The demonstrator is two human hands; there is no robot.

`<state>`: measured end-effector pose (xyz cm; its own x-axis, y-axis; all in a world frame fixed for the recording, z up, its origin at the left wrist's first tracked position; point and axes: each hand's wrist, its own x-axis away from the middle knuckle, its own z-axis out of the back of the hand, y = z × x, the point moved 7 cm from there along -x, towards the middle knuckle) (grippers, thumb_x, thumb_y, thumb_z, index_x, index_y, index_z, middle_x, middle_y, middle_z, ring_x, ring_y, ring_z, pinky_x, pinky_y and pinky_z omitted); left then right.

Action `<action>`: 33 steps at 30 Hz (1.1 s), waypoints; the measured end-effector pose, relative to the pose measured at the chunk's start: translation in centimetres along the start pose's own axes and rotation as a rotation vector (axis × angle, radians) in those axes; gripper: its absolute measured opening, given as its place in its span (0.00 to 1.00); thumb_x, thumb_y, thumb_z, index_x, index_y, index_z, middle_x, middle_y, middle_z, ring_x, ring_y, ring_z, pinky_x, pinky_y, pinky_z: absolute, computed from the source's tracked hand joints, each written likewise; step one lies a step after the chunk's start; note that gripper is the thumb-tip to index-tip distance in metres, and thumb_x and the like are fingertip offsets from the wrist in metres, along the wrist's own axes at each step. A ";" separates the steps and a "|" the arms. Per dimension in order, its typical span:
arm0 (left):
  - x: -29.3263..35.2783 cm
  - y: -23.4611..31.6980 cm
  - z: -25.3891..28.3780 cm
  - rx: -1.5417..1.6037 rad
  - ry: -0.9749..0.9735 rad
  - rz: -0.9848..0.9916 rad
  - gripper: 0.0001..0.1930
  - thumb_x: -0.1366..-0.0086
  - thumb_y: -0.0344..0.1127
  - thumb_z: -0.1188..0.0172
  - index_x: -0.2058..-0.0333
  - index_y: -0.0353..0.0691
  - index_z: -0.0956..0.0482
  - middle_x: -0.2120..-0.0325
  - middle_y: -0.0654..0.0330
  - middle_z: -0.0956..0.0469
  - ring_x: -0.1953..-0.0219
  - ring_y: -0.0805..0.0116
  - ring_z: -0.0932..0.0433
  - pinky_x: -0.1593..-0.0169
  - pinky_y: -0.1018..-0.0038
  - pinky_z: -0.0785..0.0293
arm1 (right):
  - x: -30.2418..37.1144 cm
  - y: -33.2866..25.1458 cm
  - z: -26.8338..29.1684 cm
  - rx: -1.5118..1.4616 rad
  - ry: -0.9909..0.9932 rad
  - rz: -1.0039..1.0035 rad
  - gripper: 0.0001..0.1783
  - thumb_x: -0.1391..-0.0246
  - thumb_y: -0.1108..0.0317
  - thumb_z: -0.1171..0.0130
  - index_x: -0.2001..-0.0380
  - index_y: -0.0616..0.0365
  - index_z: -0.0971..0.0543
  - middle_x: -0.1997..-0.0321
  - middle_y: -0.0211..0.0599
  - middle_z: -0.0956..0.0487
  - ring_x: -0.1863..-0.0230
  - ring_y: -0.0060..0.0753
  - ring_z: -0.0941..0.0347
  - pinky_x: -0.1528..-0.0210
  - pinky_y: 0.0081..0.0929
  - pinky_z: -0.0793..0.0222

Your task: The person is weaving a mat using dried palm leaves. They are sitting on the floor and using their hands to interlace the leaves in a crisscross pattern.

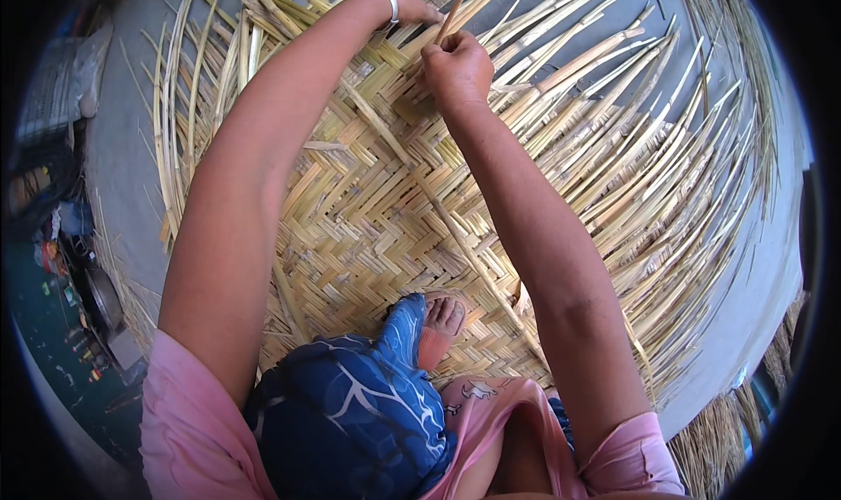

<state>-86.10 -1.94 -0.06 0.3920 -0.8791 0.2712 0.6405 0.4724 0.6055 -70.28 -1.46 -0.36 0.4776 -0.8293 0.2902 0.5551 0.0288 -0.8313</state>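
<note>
A large woven bamboo mat (377,219) lies on the grey floor under me, its loose strip ends fanning out to the right and top. My right hand (457,69) is closed around a thin bamboo strip (455,9) that rises toward the top edge. My left hand (410,0), with a silver bangle on the wrist, presses flat on the strips at the far edge of the weave, just left of the right hand. My bare foot (441,325) rests on the mat near my blue-clad knee.
Unwoven bamboo strips (648,149) spread over the grey floor (123,149) at right and top. Cluttered small objects and a round dark pan (101,298) sit at the left edge. Dry straw bundles (727,439) lie at the lower right.
</note>
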 end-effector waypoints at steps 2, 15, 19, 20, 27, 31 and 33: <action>-0.3 -3.1 -1.2 0.292 -0.077 0.026 0.29 0.52 0.47 0.33 0.52 0.42 0.28 0.76 0.62 0.23 0.76 0.73 0.28 0.72 0.77 0.30 | 0.3 0.0 -0.4 -0.016 0.000 0.001 0.11 0.59 0.64 0.42 0.75 0.61 0.26 0.73 0.49 0.22 0.67 0.51 0.25 0.60 0.38 0.30; 3.1 -3.6 -1.6 1.239 -0.075 0.234 0.19 0.37 0.57 0.50 0.67 0.47 0.22 0.78 0.68 0.23 0.77 0.77 0.28 0.72 0.79 0.31 | 1.1 -1.1 -1.0 0.211 -0.055 0.121 0.10 0.53 0.63 0.45 0.68 0.56 0.24 0.68 0.47 0.21 0.64 0.52 0.25 0.59 0.41 0.31; 3.3 -3.8 -1.4 1.364 0.042 0.250 0.21 0.37 0.58 0.50 0.64 0.47 0.22 0.75 0.67 0.23 0.75 0.75 0.27 0.69 0.78 0.29 | 1.7 -2.0 -1.3 0.337 -0.114 0.156 0.09 0.50 0.63 0.45 0.66 0.52 0.22 0.63 0.43 0.22 0.61 0.49 0.25 0.57 0.40 0.31; 2.9 -6.1 -1.4 1.398 0.121 0.298 0.16 0.37 0.50 0.46 0.63 0.44 0.22 0.74 0.66 0.22 0.74 0.74 0.26 0.68 0.80 0.29 | 1.7 -1.9 -1.3 0.323 -0.107 0.159 0.09 0.50 0.64 0.46 0.66 0.52 0.22 0.63 0.44 0.22 0.61 0.49 0.26 0.57 0.40 0.31; 3.2 -11.6 -1.0 1.070 0.494 0.153 0.08 0.44 0.27 0.39 0.64 0.35 0.24 0.75 0.59 0.23 0.81 0.73 0.27 0.77 0.79 0.29 | 3.0 -2.2 -1.5 0.336 0.029 0.280 0.07 0.51 0.67 0.47 0.68 0.53 0.23 0.61 0.46 0.27 0.62 0.53 0.26 0.59 0.43 0.31; 6.4 -7.0 0.6 0.209 0.649 0.233 0.13 0.48 0.35 0.44 0.62 0.43 0.20 0.74 0.58 0.21 0.71 0.66 0.22 0.64 0.72 0.27 | 2.5 -1.6 -1.0 0.372 0.027 0.323 0.08 0.53 0.70 0.48 0.68 0.53 0.23 0.60 0.46 0.28 0.63 0.53 0.26 0.60 0.43 0.31; 7.8 -6.9 1.0 0.141 0.741 0.254 0.09 0.49 0.36 0.42 0.69 0.46 0.17 0.77 0.63 0.21 0.74 0.71 0.24 0.66 0.75 0.28 | 2.8 -1.8 -1.5 0.404 -0.020 0.364 0.08 0.54 0.71 0.49 0.68 0.53 0.23 0.60 0.46 0.28 0.63 0.53 0.26 0.60 0.42 0.30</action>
<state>-88.17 -12.17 -1.36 0.8837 -0.4512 -0.1249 0.4027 0.5967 0.6941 -70.96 -4.73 1.23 0.6983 -0.7152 0.0302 0.5675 0.5274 -0.6323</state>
